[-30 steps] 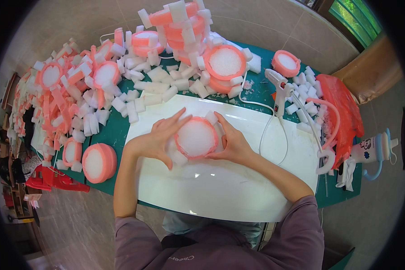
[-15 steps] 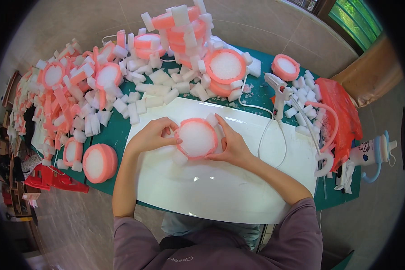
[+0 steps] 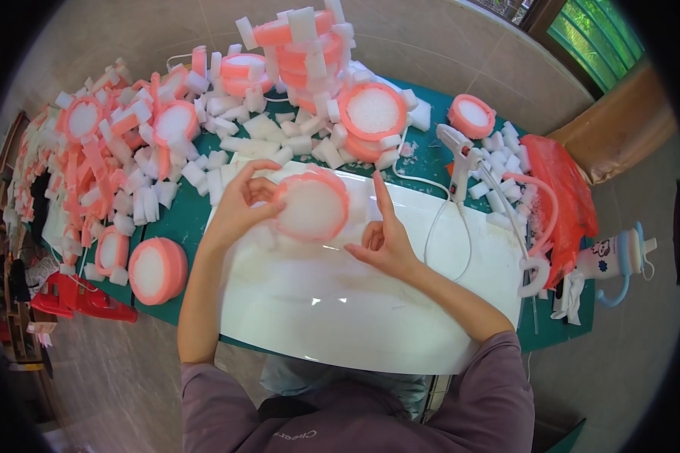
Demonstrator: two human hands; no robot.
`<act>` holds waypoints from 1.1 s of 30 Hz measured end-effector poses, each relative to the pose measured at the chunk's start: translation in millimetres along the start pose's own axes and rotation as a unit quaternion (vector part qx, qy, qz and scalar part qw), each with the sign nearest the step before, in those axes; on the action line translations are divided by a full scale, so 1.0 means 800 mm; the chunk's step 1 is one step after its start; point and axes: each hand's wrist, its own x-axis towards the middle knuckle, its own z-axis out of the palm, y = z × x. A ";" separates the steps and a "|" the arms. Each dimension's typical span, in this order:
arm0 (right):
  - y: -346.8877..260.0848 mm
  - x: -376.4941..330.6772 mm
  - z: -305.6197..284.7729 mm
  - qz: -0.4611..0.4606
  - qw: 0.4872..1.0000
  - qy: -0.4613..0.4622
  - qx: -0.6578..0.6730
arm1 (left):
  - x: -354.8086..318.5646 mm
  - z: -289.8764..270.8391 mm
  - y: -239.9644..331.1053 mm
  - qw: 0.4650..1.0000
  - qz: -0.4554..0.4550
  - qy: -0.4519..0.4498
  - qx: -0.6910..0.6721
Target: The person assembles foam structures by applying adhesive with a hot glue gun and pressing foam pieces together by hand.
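Over the white board I hold a round foam piece, a white disc with a pink foam band around its edge. My left hand pinches the left side of this piece between thumb and fingers. A white foam block, blurred, sits at the right edge of the round piece. Apart from it on the right is my right hand, index finger stretched out, thumb apart and the other fingers bent, with nothing in it. To its right a white glue gun stands on the table, its cord running over the board.
A tall stack of pink-and-white foam rings rises at the back. Loose white and pink foam pieces heap at the left. A thick pink foam round is near the left edge. At right are a red plastic bag and a cup.
The round foam piece has moved up and left with my left hand and tilted. My right hand has let go of it and drawn apart. The view has shifted slightly.
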 end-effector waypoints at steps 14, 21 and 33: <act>-0.006 -0.019 -0.075 -0.162 0.905 0.268 -0.286 | 0.008 -0.029 -0.014 0.989 0.066 0.083 0.098; 0.043 -0.042 -0.120 -0.055 0.835 0.306 -0.454 | 0.011 -0.030 -0.018 0.982 0.109 0.085 0.130; 0.086 0.036 -0.169 0.094 0.870 0.365 -0.319 | 0.012 -0.025 -0.018 0.979 0.139 0.090 0.117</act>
